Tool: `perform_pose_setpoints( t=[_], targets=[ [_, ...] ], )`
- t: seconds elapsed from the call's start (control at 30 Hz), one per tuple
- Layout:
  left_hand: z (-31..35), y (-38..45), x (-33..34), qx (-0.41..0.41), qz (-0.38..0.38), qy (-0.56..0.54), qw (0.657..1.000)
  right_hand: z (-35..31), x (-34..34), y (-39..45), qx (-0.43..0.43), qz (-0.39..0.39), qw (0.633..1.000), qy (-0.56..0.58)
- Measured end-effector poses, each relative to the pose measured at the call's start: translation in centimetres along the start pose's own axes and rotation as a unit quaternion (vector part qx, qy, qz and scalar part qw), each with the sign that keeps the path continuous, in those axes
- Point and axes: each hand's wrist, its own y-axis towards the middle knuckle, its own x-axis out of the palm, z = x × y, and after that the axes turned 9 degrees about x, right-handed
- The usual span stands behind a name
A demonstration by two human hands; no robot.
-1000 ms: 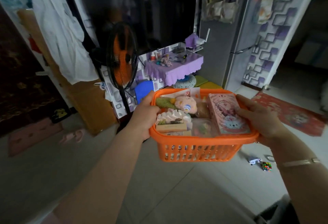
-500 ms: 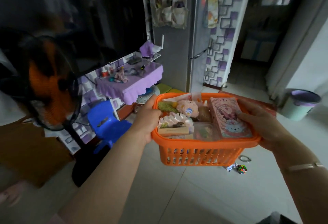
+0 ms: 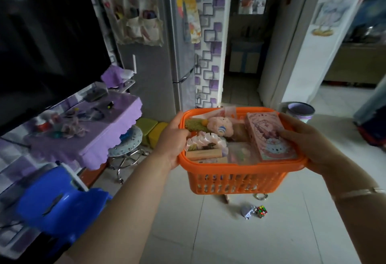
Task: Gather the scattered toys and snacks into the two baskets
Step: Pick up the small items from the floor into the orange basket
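Note:
I carry an orange plastic basket (image 3: 234, 182) in front of me, above the floor. My left hand (image 3: 174, 140) grips its left rim and my right hand (image 3: 302, 142) grips its right rim. Inside lie a pink box (image 3: 269, 136), a pink plush toy (image 3: 220, 127), a green snack (image 3: 195, 125) and other packets. On the tiled floor below the basket lie a colourful puzzle cube (image 3: 261, 211), a small grey toy (image 3: 248, 212), and a bead ring (image 3: 261, 196), partly hidden by the basket.
A blue plastic chair (image 3: 60, 203) stands at the lower left. Behind it is a purple-covered table (image 3: 92, 136) with small items, a round stool (image 3: 127, 142) and green boxes (image 3: 152, 130). A grey fridge (image 3: 154, 71) stands ahead, a bin (image 3: 300, 112) at the right by a doorway.
The view has swung to the right: the fan has left the view, and the doorway and bin have come closer. Both hands keep holding the basket the same way.

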Motion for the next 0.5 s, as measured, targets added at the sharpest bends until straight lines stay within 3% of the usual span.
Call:
perform_pose_setpoints(
  t=[0.27,0.5],
  targets=[
    [-0.4,14.7,-1.3,-0.003,-0.109,0.000,0.994,-1.2,0.9,8.8,0.005,0.074,0.997,0.034],
    [-1.9,23.9,-0.9,0.004,-0.155,0.039,0.987,-0.8,1.3,14.4,-0.003,0.140,0.987,0.075]
  ],
)
